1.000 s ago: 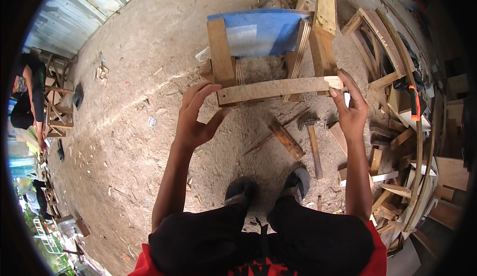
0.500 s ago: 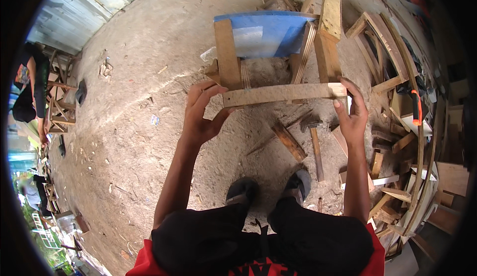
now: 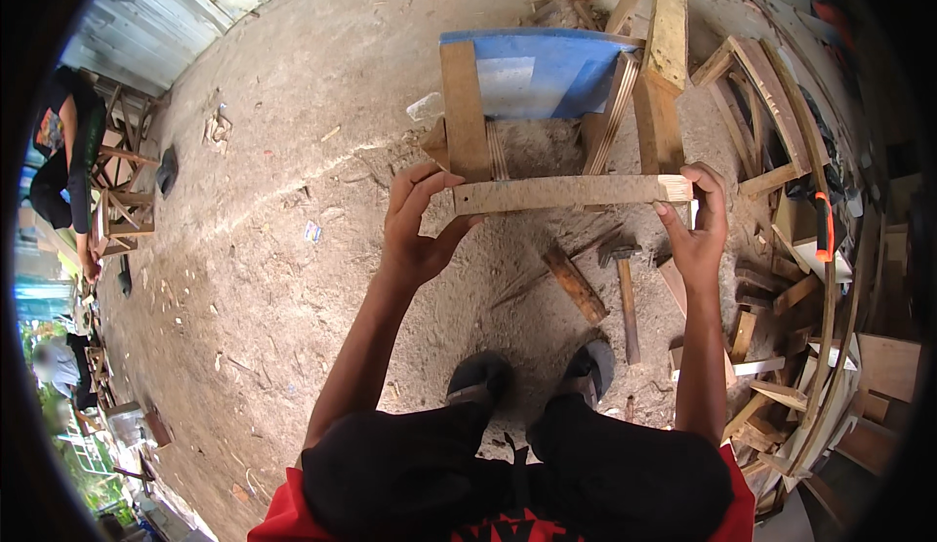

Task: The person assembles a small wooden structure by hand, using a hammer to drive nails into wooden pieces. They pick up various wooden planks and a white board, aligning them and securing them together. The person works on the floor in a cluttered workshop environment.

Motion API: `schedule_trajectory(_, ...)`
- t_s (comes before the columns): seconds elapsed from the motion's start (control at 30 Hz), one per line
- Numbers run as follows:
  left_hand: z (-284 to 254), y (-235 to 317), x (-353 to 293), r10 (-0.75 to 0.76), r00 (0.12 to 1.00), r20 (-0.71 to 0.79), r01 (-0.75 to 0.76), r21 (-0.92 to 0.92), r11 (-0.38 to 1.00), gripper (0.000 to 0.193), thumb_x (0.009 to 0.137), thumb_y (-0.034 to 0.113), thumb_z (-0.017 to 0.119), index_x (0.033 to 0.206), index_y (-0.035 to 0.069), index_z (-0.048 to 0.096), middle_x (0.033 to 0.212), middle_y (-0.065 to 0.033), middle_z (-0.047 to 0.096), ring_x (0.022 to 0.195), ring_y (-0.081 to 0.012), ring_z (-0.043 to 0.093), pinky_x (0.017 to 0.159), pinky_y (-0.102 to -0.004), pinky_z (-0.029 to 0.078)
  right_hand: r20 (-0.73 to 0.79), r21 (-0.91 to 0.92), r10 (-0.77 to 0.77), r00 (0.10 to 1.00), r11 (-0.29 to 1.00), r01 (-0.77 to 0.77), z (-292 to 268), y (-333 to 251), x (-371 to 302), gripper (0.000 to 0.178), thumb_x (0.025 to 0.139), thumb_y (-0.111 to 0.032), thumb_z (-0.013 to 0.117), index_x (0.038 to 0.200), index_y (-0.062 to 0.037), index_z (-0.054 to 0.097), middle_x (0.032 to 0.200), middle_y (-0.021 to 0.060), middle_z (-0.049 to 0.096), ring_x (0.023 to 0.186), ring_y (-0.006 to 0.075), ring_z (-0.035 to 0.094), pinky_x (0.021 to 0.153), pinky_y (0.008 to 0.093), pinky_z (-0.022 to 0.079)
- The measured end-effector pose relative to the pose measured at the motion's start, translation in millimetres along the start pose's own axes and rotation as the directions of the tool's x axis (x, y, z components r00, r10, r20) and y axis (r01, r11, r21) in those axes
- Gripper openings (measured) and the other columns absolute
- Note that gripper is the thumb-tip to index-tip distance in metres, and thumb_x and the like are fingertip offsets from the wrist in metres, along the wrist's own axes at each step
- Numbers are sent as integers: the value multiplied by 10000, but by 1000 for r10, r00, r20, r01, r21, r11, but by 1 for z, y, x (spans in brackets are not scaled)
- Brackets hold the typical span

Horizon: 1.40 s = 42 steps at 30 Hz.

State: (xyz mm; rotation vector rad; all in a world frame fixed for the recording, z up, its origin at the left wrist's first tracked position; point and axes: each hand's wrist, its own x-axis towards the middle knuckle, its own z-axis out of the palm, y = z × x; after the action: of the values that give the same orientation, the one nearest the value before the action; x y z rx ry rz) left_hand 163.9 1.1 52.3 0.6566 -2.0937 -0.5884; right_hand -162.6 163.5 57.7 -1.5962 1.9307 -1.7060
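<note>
Dark lettering, partly cut off, crosses our red shirt (image 3: 278, 515), well on the near side of the blue panel (image 3: 576, 62). Nearer to that panel, we hold a wooden strip (image 3: 566, 194) between our hands: our left hand (image 3: 415, 240) pinches its left end between fingers and thumb, our right hand (image 3: 700, 238) its right. Whether it touches the panel's frame, we cannot tell.

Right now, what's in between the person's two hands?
A pale wooden strip: the head view shows it reaching from the left hand at one end to the right hand at the other.
</note>
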Motion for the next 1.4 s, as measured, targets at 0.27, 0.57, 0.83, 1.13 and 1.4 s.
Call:
schedule_trajectory(0.27,1,-2,1,-19,999,27,19,-15,1000,515,689,30,898,1139,50,650,1187,-113,593,1103,-278,598,948,-375,483,24,-188,-51,998,981,55,-10,6,-1,547,718,-7,872,1219,-26,654,1259,128,609,1170,265,598,1011,372,468)
schedule_trajectory(0.57,1,-3,0,-10,999,32,10,-20,1000,523,709,6,882,1164,43,626,1195,-112,582,1108,-265,588,955,-369,479,-8,-87,-28,1000,996,27,-5,1,0,532,748,-4,858,1239,-37,656,1277,119,603,1180,248,596,1005,357,474)
schedule_trajectory(0.83,-4,-3,2,-19,999,46,19,3,1000,508,713,10,879,1164,41,646,1185,-114,603,1118,-269,595,952,-368,487,14,-73,-59,998,996,59,-8,2,-3,493,751,-20,859,1207,-39,673,1256,117,619,1175,247,602,995,363,479)
schedule_trajectory(1.13,-11,11,46,-35,998,58,31,71,997,402,821,63,816,1204,68,695,1188,-101,656,1115,-260,628,930,-367,506,36,-204,-71,997,976,77,-7,-4,40,468,784,-55,854,1226,-56,700,1218,108,661,1115,236,641,971,336,500)
schedule_trajectory(1.4,-6,-2,30,28,999,25,-31,128,991,410,817,86,817,1205,30,695,1144,-140,621,1082,-306,581,913,-387,481,38,-119,-39,999,992,44,-4,-1,34,388,864,-97,809,1237,-54,711,1237,112,644,1147,210,614,1004,330,472)
